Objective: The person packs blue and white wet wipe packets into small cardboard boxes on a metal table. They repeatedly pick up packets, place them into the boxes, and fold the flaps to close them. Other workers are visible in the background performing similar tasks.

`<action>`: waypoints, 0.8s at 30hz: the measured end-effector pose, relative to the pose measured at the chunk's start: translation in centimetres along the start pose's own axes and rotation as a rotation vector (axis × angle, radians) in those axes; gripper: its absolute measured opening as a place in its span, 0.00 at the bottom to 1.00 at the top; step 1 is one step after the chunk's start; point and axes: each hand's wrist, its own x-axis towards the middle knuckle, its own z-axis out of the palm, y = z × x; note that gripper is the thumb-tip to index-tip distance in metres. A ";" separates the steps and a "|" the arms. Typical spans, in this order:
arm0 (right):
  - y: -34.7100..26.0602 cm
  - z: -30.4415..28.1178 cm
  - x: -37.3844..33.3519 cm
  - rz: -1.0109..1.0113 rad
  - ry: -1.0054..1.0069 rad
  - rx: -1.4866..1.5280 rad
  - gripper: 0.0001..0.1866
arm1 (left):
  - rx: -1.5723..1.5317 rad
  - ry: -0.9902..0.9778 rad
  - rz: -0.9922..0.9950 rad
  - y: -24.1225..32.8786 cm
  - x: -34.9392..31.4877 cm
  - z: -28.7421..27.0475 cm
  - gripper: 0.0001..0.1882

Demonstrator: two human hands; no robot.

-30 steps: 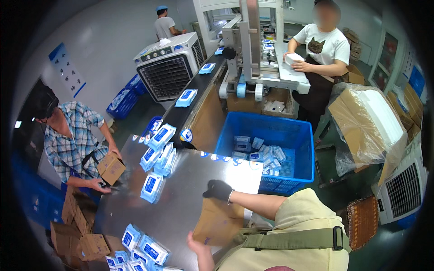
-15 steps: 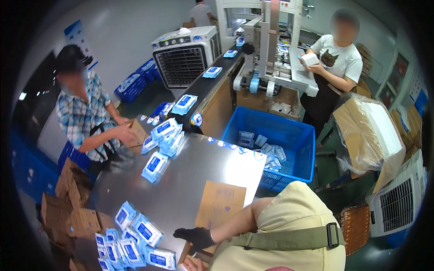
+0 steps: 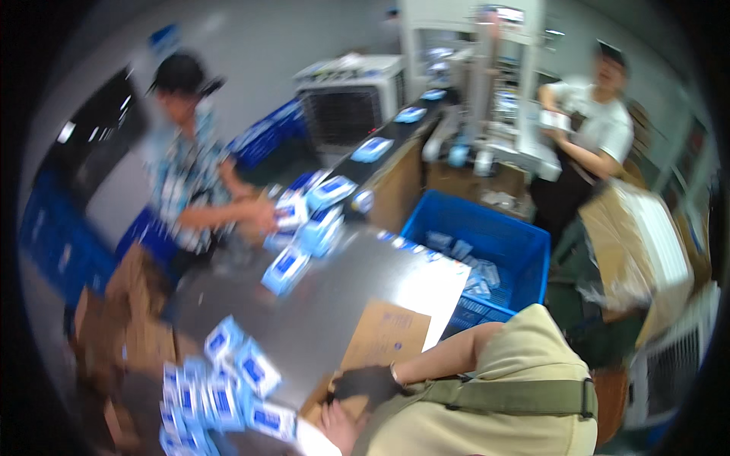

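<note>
At the near edge of the metal table, my right hand (image 3: 370,384), in a dark glove, grips a brown cardboard box (image 3: 318,397). The bare fingers of my left hand (image 3: 340,427) press at the box just below the glove; motion blurs them and the lower edge cuts off the wrist. A white patch beside that hand is too smeared to name. Left of my hands lies a heap of blue-and-white soft packs of wipes (image 3: 220,399). A flat brown cardboard piece (image 3: 389,332) lies beyond my right hand.
A co-worker (image 3: 190,167) in a checked shirt stands across the metal table (image 3: 334,285), reaching to packs by the conveyor belt (image 3: 391,137). A blue crate (image 3: 532,262) with small packs stands right. Another person (image 3: 601,114) holds a white item beside the machine.
The view has swung, shifting the scene rightward. My gloved hand has closed in on the box, its fingers no longer stretched out. The co-worker's hand has moved onto the packs by the belt.
</note>
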 end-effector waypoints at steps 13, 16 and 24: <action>-1.8 -3.7 5.8 0.402 -0.225 -0.107 0.20 | -1.604 0.426 -1.350 -1.8 -4.1 11.0 0.21; -2.1 -0.7 7.4 0.434 -0.338 -0.246 0.20 | -1.149 0.643 -1.219 -1.7 -0.6 2.9 0.22; 10.0 -5.4 20.7 -0.230 -0.370 -0.551 0.29 | -0.380 0.000 -1.108 -1.1 1.8 -0.2 0.11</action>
